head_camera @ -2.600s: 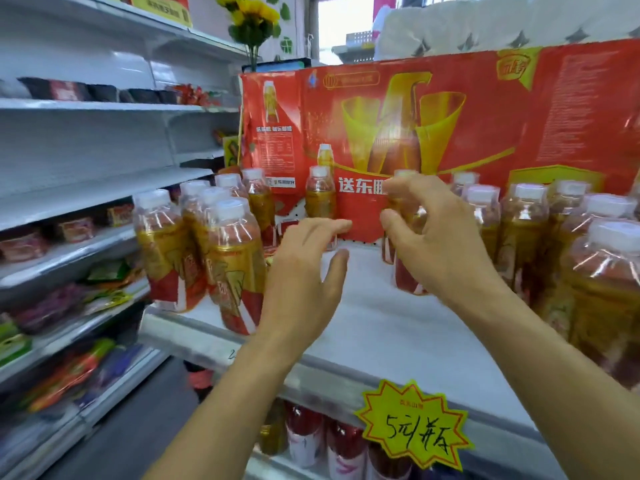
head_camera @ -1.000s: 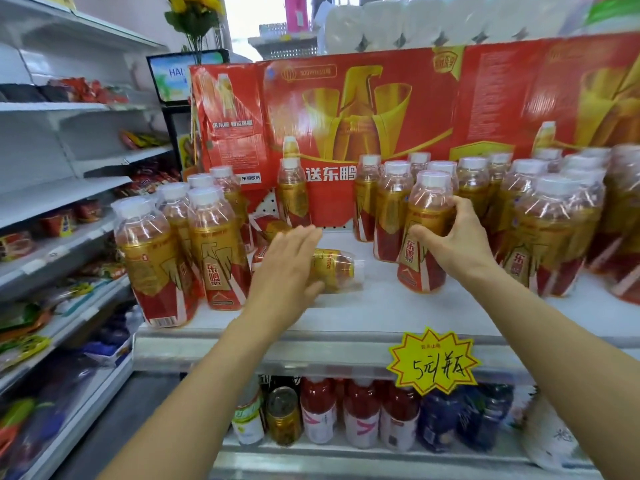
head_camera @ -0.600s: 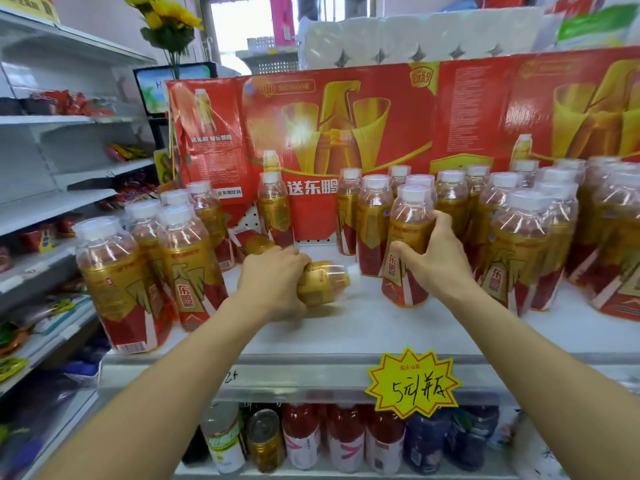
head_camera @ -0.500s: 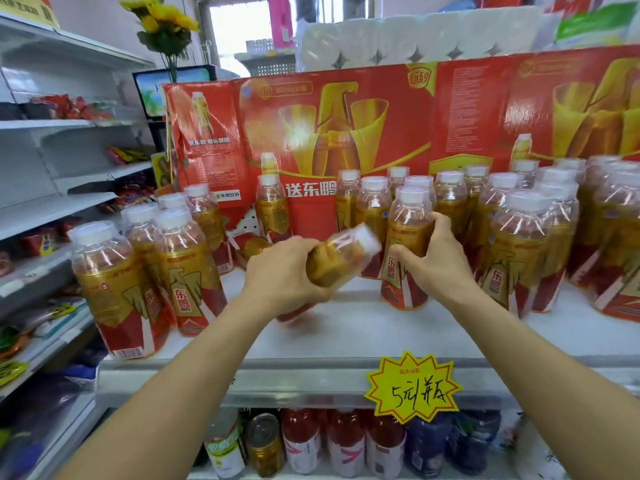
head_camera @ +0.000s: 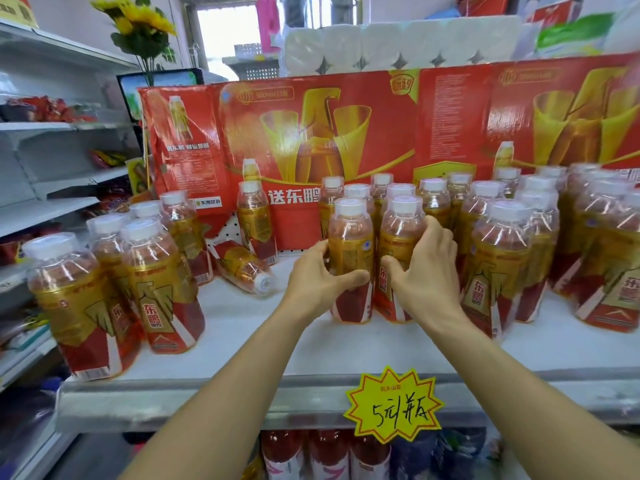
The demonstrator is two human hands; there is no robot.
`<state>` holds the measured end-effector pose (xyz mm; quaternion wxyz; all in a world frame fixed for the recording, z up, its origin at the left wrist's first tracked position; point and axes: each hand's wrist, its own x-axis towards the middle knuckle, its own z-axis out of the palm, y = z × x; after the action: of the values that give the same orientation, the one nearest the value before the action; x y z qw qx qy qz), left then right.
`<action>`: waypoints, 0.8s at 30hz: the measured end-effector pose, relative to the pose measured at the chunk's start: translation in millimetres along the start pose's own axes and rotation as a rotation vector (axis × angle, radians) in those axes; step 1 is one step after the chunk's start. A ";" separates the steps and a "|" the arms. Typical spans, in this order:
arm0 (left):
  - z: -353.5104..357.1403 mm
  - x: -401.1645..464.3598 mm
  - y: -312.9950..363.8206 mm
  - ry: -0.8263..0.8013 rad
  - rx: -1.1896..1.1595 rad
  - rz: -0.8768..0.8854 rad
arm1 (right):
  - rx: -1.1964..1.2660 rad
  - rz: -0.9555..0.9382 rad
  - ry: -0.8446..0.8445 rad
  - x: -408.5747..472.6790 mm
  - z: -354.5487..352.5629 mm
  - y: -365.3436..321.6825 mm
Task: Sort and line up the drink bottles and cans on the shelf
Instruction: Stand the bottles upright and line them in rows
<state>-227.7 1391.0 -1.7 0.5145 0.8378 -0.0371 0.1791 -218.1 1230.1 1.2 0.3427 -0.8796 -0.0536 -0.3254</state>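
Bottles of clear plastic with white caps and red-and-gold labels (head_camera: 157, 289) are standing at the left of the white metal shelf (head_camera: 242, 355), and one more bottle of the same kind (head_camera: 242, 268) is lying on its side behind. Our left hand (head_camera: 318, 284) is gripping an upright bottle (head_camera: 350, 258); beside it, touching, our right hand (head_camera: 424, 275) is gripping the neighbouring bottle (head_camera: 401, 247). Further rows (head_camera: 540, 244) are crowding the right side.

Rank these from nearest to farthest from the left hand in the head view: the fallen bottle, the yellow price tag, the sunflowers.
From the left hand:
1. Fallen bottle, lying just to its left on the shelf.
2. Yellow price tag, below on the shelf edge.
3. Sunflowers, far up at the back left.
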 end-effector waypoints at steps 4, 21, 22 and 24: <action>7.9 3.9 2.2 -0.025 -0.015 0.006 | 0.001 -0.075 0.065 -2.3 1.1 1.7; -147.0 -67.1 -12.7 0.401 0.886 0.431 | 0.235 -0.439 -0.271 -42.3 74.6 -101.2; -160.1 -66.3 -10.4 0.453 0.975 0.433 | 0.201 -0.387 -0.351 -38.6 84.9 -106.7; -184.0 -64.0 -4.8 0.534 1.074 0.398 | 0.122 -0.280 -0.499 -27.9 104.6 -114.6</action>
<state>-334.5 1546.5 47.3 -0.0292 0.8827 0.0328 0.4679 -220.2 1387.5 -8.6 0.3227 -0.8944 -0.2767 -0.1393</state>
